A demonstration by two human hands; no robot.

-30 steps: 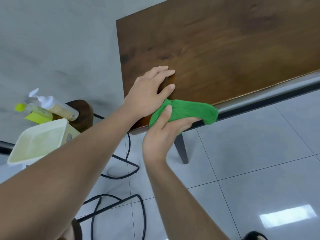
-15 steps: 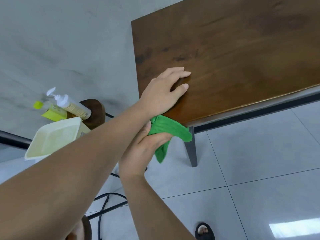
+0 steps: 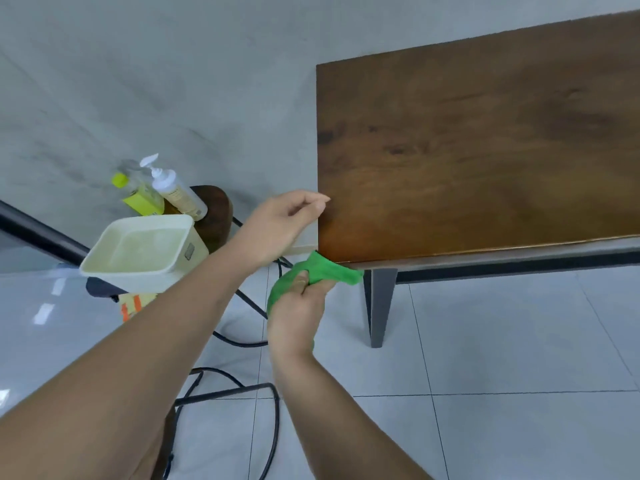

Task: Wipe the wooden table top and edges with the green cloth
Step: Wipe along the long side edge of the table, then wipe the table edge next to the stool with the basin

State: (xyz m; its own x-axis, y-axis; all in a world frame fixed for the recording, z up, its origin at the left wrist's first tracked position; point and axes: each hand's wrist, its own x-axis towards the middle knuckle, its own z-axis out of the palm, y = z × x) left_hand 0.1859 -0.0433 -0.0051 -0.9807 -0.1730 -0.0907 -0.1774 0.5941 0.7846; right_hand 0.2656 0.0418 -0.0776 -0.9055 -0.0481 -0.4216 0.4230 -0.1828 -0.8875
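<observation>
Spanning the right of view, wooden table (image 3: 485, 150): rigid, probably heavy, unlikely to shift under wiping. Left of the table, a cream tub (image 3: 145, 251) and bottles (image 3: 173, 192) crowd a stool (image 3: 211, 209), near enough to cramp that edge. Left hand (image 3: 284, 223) hangs loosely curled and empty at the table's left edge. Right hand (image 3: 298, 306) grips the green cloth (image 3: 329, 268) against the table's near-left corner; soft, light, best held wadded.

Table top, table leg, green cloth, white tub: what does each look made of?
The table top: wood or wood-look veneer, brown grain with dark knots, satin sheen; cannot tell which.
The table leg: probably painted metal, dark grey, matte, tapered.
The green cloth: soft fabric, maybe microfibre; it bunches and folds in the right hand.
The white tub: likely plastic, cream, smooth, rounded rim.
</observation>
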